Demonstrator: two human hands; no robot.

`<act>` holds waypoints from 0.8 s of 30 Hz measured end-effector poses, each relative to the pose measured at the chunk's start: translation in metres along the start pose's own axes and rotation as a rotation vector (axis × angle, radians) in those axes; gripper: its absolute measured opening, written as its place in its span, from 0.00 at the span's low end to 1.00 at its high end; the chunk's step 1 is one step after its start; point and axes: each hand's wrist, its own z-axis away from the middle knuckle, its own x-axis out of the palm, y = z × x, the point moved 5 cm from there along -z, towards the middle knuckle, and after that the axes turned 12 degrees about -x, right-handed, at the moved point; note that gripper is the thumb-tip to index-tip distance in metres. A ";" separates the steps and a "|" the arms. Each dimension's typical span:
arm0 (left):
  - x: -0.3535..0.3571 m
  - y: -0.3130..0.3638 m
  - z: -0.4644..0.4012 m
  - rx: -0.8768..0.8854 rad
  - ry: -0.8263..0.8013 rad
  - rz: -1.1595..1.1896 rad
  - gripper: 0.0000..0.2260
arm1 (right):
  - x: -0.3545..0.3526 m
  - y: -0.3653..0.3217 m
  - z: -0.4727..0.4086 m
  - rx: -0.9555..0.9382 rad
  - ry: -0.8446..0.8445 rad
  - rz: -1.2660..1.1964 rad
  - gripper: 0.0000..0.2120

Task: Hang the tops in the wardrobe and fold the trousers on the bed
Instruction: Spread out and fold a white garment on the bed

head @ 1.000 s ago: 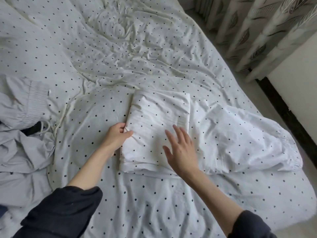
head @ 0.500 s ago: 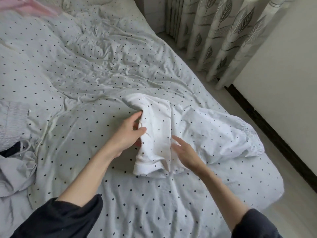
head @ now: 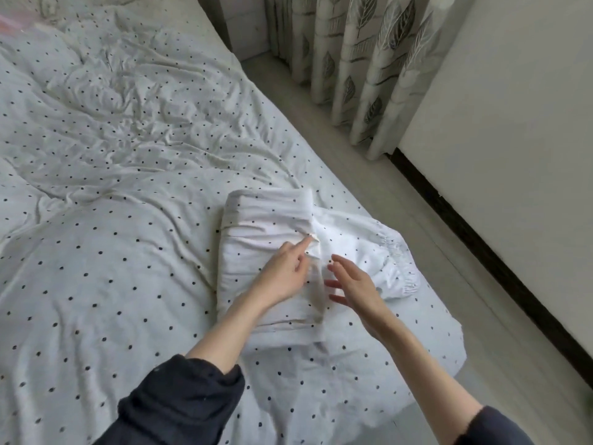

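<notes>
Near the right edge of the bed (head: 128, 220), the white trousers (head: 266, 226) lie as a thick, soft rectangle of several layers, with a few small dots on the cloth. One part is not folded: it spreads to the right and ends in a gathered elastic cuff (head: 398, 261) close to the mattress corner. The left hand (head: 282, 271) rests flat on top of the folded stack, fingers loosely stretched, the forefinger touching the fold edge; it grips nothing. The right hand (head: 356, 287) hovers just beside it over the loose part, fingers spread open and empty. Both forearms come out of dark, pushed-up sleeves (head: 179, 399). The wrinkled sheet is white with black polka dots. To the right runs a pale floor (head: 433, 239), then a white wall with a dark skirting board (head: 481, 252). Far right hang pleated curtains (head: 369, 59) with a grey leaf pattern.
</notes>
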 end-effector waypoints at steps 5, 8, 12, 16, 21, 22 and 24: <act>-0.046 -0.057 0.013 -0.157 0.465 0.132 0.15 | 0.007 0.003 -0.008 -0.048 0.017 0.243 0.20; -0.064 -0.097 0.013 -0.359 0.458 0.185 0.17 | 0.025 0.004 -0.022 0.007 -0.004 0.326 0.21; -0.062 -0.122 0.008 -0.503 0.357 0.355 0.18 | 0.025 0.003 -0.037 -0.003 0.192 0.400 0.10; -0.056 -0.125 0.005 -0.519 0.253 0.511 0.12 | 0.016 0.002 -0.032 -0.089 0.248 0.563 0.10; -0.053 -0.125 0.003 -0.568 0.104 0.637 0.10 | 0.047 -0.023 -0.015 -0.646 0.143 0.981 0.21; -0.055 -0.124 0.003 -0.556 0.117 0.647 0.10 | 0.055 -0.020 -0.017 -0.616 0.032 1.029 0.22; -0.066 -0.117 0.002 -0.488 0.168 0.639 0.11 | 0.064 -0.008 -0.024 -0.458 -0.144 1.053 0.27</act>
